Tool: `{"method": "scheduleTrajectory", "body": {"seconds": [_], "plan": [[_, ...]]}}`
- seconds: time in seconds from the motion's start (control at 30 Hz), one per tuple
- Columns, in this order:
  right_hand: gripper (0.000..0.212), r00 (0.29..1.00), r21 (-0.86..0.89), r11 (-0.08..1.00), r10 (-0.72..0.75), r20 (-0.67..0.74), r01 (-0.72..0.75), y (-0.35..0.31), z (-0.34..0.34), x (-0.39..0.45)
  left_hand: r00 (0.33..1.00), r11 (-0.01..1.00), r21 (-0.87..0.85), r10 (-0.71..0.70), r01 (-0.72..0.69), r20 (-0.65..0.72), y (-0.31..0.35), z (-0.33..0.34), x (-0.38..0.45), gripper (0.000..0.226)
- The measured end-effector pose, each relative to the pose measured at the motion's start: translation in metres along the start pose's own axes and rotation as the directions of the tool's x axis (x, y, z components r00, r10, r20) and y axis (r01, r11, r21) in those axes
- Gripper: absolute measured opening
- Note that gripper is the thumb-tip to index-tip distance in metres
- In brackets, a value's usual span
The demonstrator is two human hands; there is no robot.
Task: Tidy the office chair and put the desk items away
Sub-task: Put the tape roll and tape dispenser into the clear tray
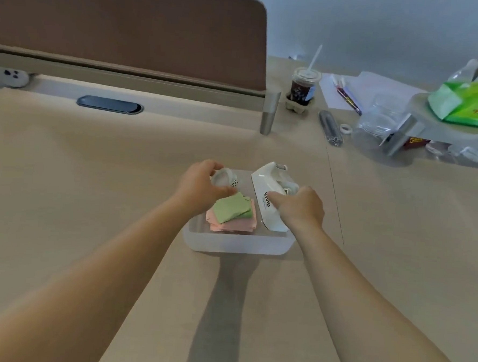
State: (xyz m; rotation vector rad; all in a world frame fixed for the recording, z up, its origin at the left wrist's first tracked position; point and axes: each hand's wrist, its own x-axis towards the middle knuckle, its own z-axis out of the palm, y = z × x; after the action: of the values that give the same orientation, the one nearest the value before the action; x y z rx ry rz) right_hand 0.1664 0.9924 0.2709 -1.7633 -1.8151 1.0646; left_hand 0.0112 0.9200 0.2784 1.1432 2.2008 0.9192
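A translucent white tray (236,243) sits on the beige desk in front of me. Inside it lie a stack of pink sticky notes (233,225) with green sticky notes (232,208) on top. My left hand (201,185) is over the tray's far left part, fingers closed around a small clear roll of tape (222,177). A white tape dispenser (270,195) with dark lettering stands in the tray's right side. My right hand (300,207) grips its near end from the right.
A brown desk divider (129,31) stands at the back, with a cable slot (109,105) below it. To the right are an iced drink cup (303,87), papers with pens (349,95), a clear tube (330,127), plastic bags and a green packet (469,104).
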Motion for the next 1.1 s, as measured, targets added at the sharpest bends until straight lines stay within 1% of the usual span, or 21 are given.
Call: {"method": "scheduleTrajectory", "body": {"seconds": [0.07, 0.17, 0.27, 0.4, 0.47, 0.57, 0.7, 0.77, 0.83, 0.9, 1.0, 1.1], "plan": [[0.024, 0.998, -0.071, 0.996, 0.06, -0.001, -0.06, -0.003, 0.011, 0.004, 0.999, 0.999, 0.033, 0.023, -0.024, 0.049, -0.005, 0.001, 0.014, 0.057], [0.031, 0.995, -0.173, 0.98, 0.101, -0.008, -0.1, -0.003, 0.027, 0.008, 0.991, 0.997, 0.057, 0.042, -0.049, 0.128, -0.008, 0.003, 0.027, 0.057], [0.032, 0.993, -0.235, 0.965, 0.111, -0.042, -0.118, -0.002, 0.043, 0.012, 0.982, 0.994, 0.062, 0.08, -0.092, 0.172, -0.013, 0.004, 0.033, 0.058], [0.054, 0.989, -0.313, 0.94, 0.113, -0.093, -0.137, 0.001, 0.055, 0.017, 0.969, 0.993, 0.044, 0.094, -0.106, 0.229, -0.021, 0.004, 0.039, 0.06], [0.056, 0.987, -0.361, 0.92, 0.125, -0.101, -0.153, 0.005, 0.058, 0.021, 0.964, 0.993, 0.042, 0.101, -0.114, 0.248, -0.024, 0.005, 0.042, 0.06], [0.05, 0.986, -0.437, 0.884, 0.144, -0.082, -0.166, 0.009, 0.059, 0.025, 0.955, 0.99, 0.05, 0.117, -0.136, 0.272, -0.028, 0.007, 0.044, 0.059], [0.056, 0.988, -0.522, 0.843, 0.153, 0.008, -0.127, 0.01, 0.054, 0.023, 0.943, 0.968, 0.153, 0.145, -0.197, 0.301, -0.029, 0.008, 0.046, 0.06], [0.048, 0.996, -0.52, 0.85, 0.083, -0.016, -0.079, 0.008, 0.049, 0.02, 0.936, 0.947, 0.229, 0.143, -0.224, 0.322, -0.028, 0.01, 0.047, 0.062], [0.037, 0.997, -0.512, 0.858, -0.067, -0.049, 0.032, 0.004, 0.043, 0.017, 0.927, 0.921, 0.295, 0.145, -0.254, 0.347, -0.025, 0.014, 0.048, 0.063], [0.032, 0.981, -0.426, 0.894, -0.182, -0.07, 0.135, -0.002, 0.035, 0.015, 0.917, 0.896, 0.338, 0.154, -0.286, 0.369, -0.023, 0.021, 0.049, 0.062], [0.029, 0.956, -0.28, 0.931, -0.273, -0.106, 0.235, -0.01, 0.022, 0.013, 0.907, 0.866, 0.398, 0.134, -0.303, 0.4, -0.022, 0.032, 0.051, 0.063], [0.026, 0.941, -0.219, 0.93, -0.322, -0.101, 0.294, -0.014, 0.015, 0.01, 0.907, 0.857, 0.415, 0.128, -0.305, 0.402, -0.019, 0.038, 0.05, 0.059]]}}
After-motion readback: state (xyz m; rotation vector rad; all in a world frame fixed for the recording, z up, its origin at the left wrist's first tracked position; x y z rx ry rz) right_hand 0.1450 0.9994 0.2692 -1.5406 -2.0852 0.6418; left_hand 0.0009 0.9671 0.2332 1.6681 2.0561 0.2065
